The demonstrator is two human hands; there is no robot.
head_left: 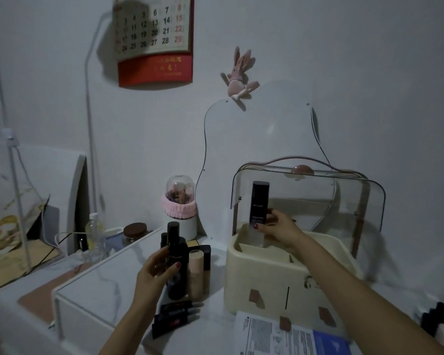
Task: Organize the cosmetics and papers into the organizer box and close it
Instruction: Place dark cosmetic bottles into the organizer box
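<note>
Frosted glass under a black cap: the tall rigid bottle (259, 211), pinched low by the right hand (280, 228), stands over the cream plastic organizer box (280, 272) beneath it. Probably heavy, slippery, breakable. The left hand (155, 270) curls round a black spray bottle (176, 254).

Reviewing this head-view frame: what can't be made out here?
- Organizer box interior: hidden by its front wall.
- Label on the tall bottle gripped by the right hand: too small.
- Black bottle: partly covered by left hand fingers.
- Papers: cut off by the bottom edge.
</note>
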